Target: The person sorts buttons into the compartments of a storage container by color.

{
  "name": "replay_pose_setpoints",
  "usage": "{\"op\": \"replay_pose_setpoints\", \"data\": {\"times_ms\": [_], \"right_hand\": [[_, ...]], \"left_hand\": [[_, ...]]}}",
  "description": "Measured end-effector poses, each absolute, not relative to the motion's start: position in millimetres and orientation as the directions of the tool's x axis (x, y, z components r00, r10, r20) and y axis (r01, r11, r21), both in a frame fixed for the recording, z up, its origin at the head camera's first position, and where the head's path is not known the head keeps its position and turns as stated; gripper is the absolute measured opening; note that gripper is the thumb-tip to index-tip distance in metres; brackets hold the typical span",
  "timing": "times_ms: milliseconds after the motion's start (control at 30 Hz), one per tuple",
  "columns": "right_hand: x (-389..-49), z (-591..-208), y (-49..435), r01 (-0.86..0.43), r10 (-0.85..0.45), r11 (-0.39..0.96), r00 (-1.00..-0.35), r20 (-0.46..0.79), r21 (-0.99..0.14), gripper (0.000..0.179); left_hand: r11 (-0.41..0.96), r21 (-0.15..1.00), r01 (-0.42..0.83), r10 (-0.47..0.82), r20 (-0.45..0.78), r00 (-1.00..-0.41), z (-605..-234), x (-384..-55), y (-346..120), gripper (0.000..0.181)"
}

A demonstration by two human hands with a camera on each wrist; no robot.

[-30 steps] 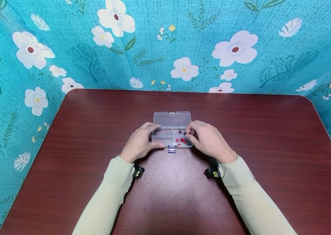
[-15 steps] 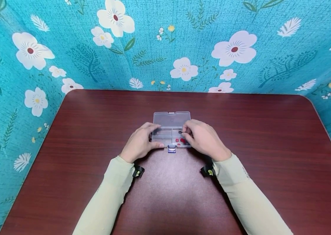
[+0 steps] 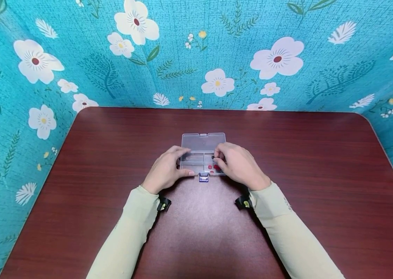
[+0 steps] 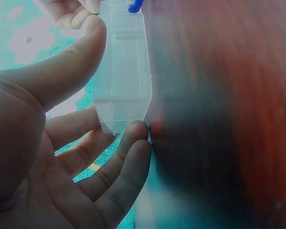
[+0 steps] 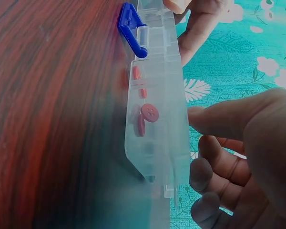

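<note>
A clear plastic compartment box point(image 3: 192, 167) lies on the table with its lid point(image 3: 203, 142) tipped back. My left hand point(image 3: 163, 170) grips its left end, thumb at the front edge and fingers round the far side. Red buttons point(image 3: 210, 167) lie in the front right compartment; a four-hole red button point(image 5: 149, 113) shows through the wall in the right wrist view. My right hand point(image 3: 241, 163) reaches over the right end, thumb and forefinger bent together at a dark button point(image 3: 213, 157) in the back right compartment. I cannot tell whether they pinch it.
A blue latch point(image 3: 203, 178) hangs from the front edge of the box. The dark red wooden table point(image 3: 112, 139) spreads on every side. Behind it hangs a blue flowered cloth point(image 3: 182, 46).
My right hand has moved left over the right-hand compartments, bringing its fingertips to the dark button. The left hand and the box have stayed in place.
</note>
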State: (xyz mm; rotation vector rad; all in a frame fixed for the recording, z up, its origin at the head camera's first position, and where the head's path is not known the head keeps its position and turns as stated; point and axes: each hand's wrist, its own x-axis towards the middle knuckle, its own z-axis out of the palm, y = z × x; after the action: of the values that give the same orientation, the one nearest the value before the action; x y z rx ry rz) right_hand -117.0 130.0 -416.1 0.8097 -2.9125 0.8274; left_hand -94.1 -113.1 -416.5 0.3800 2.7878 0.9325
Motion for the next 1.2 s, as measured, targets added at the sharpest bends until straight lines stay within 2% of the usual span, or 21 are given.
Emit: {"op": "replay_pose_setpoints", "data": {"times_ms": [433,1200], "right_hand": [[-117.4,-415.1,127.9,-0.468,-0.479,0.737,-0.871,0.113,-0.487,0.010],[-115.4,-412.2,134.4,-0.503,-0.498,0.712,-0.854,0.153,-0.490,0.004]], "left_hand": [[0.761,0.619,0.195,0.304,-0.074,-0.950,-418.1,-94.4,-114.3,0.070],[0.769,0.608,0.198,0.303,-0.073,-0.950,-416.7,-94.6,-113.8,0.069]]}}
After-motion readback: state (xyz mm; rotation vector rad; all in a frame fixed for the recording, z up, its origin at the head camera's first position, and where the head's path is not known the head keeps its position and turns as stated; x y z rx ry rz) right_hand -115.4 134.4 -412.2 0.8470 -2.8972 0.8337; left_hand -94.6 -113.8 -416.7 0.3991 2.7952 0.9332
